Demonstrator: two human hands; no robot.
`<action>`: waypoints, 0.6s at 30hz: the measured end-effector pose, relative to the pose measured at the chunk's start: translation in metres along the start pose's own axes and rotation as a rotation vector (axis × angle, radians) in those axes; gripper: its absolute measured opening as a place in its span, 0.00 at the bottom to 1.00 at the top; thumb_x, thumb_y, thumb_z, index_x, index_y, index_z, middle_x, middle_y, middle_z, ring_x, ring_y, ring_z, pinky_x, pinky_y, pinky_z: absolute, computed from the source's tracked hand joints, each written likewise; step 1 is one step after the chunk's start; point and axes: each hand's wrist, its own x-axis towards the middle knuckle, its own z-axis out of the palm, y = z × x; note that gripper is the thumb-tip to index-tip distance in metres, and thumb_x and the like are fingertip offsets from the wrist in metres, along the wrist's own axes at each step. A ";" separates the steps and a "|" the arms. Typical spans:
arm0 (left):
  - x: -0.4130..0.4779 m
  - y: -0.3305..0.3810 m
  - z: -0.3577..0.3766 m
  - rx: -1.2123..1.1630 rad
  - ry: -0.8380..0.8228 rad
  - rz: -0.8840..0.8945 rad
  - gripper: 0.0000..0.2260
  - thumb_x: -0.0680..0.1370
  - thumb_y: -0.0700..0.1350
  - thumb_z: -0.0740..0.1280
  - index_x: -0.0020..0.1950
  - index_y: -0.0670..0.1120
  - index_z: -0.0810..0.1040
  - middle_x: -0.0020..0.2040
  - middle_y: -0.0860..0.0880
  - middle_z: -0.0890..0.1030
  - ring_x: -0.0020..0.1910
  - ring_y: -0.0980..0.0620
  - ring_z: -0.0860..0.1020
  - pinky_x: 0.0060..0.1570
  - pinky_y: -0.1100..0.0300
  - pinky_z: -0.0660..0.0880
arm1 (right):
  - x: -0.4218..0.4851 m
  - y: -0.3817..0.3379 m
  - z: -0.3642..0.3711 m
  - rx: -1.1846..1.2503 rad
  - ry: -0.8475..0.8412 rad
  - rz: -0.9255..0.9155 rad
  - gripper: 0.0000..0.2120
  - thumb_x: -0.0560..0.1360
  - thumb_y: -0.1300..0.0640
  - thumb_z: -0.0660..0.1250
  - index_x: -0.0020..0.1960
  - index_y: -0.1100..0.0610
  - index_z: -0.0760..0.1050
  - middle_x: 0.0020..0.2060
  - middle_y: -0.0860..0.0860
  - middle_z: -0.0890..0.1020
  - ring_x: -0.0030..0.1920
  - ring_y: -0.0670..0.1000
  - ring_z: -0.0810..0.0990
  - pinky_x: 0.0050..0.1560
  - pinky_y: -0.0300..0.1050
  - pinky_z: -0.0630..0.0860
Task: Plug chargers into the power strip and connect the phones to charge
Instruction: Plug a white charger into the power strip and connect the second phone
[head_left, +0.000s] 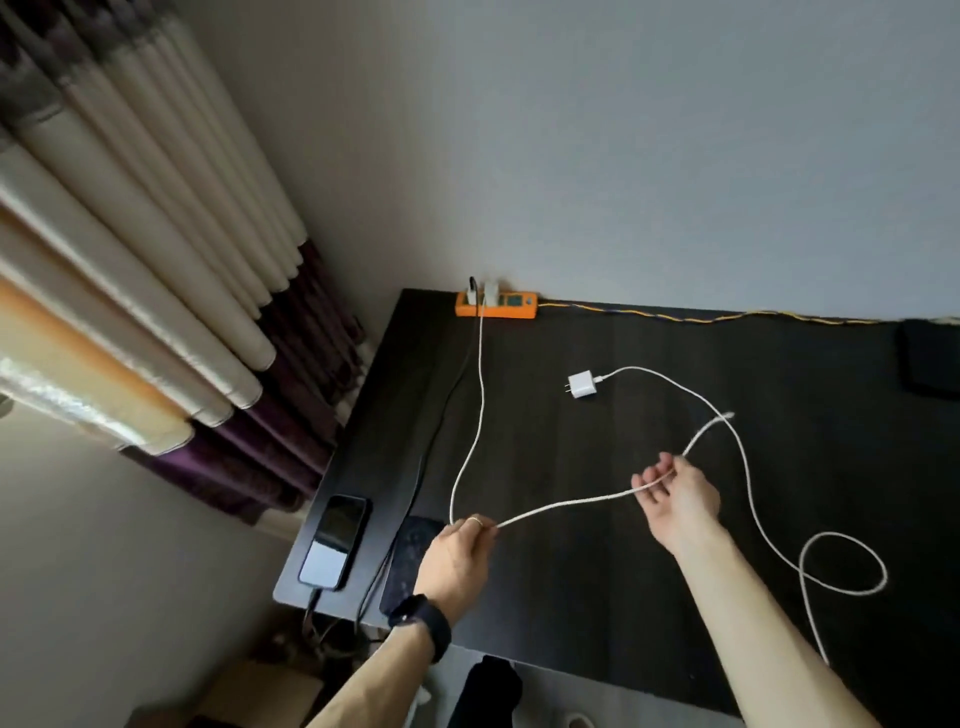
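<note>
Fingers of the left hand are pinched together on a white cable, and the right hand holds the same cable further along, its thumb and curled fingers closed lightly round it. The cable hangs taut between the two hands above the black table. Past the right hand its free end sticks up and away. From the left hand it runs back up the table to a white plug seated in the orange strip at the far edge by the wall, beside a second plug with a black lead. That lead runs to a phone lying at the near left corner. A darker phone lies just beside it, partly under the left hand. A loose charger lies mid-table, unplugged, its own cord looping at the right. A dark watch is on the left wrist.
</note>
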 end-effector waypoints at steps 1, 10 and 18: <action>-0.005 -0.003 0.004 -0.023 0.010 -0.052 0.07 0.81 0.51 0.66 0.51 0.49 0.81 0.47 0.51 0.83 0.48 0.48 0.80 0.46 0.65 0.68 | -0.001 -0.007 0.000 -0.037 0.022 -0.056 0.10 0.82 0.57 0.60 0.46 0.57 0.77 0.37 0.51 0.74 0.34 0.49 0.74 0.43 0.47 0.78; -0.040 -0.021 0.016 0.122 0.142 -0.098 0.28 0.72 0.37 0.68 0.73 0.47 0.72 0.75 0.45 0.69 0.72 0.44 0.68 0.70 0.47 0.69 | -0.052 0.028 -0.018 -0.968 -0.122 -0.546 0.23 0.79 0.32 0.53 0.41 0.39 0.84 0.47 0.44 0.82 0.48 0.46 0.79 0.50 0.47 0.71; -0.023 -0.073 0.011 0.241 -0.201 -0.584 0.35 0.77 0.55 0.67 0.79 0.48 0.54 0.78 0.39 0.57 0.76 0.37 0.58 0.73 0.44 0.61 | -0.069 0.116 -0.039 -1.211 -0.307 -0.489 0.14 0.82 0.44 0.61 0.40 0.40 0.81 0.39 0.36 0.84 0.42 0.39 0.80 0.41 0.35 0.70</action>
